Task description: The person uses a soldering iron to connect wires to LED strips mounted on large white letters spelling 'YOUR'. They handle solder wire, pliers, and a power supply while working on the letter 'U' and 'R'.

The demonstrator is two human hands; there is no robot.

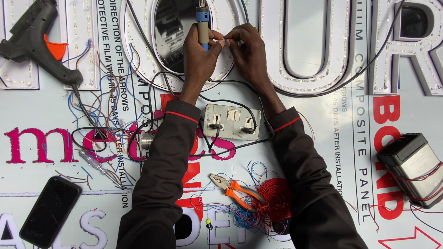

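With your left hand (199, 54) gripping the soldering iron (202, 24) and your right hand (247, 48) fingers pinching a small wire end (224, 41), you could easily burn those fingertips.

Counted: two hands (201, 53) (249, 50), one soldering iron (202, 23), one glue gun (32, 39), one socket box (231, 121) with two plugs, one pliers (235, 189), one phone (50, 211), one screwdriver (92, 161), one battery (413, 168), one red wire bundle (274, 203).
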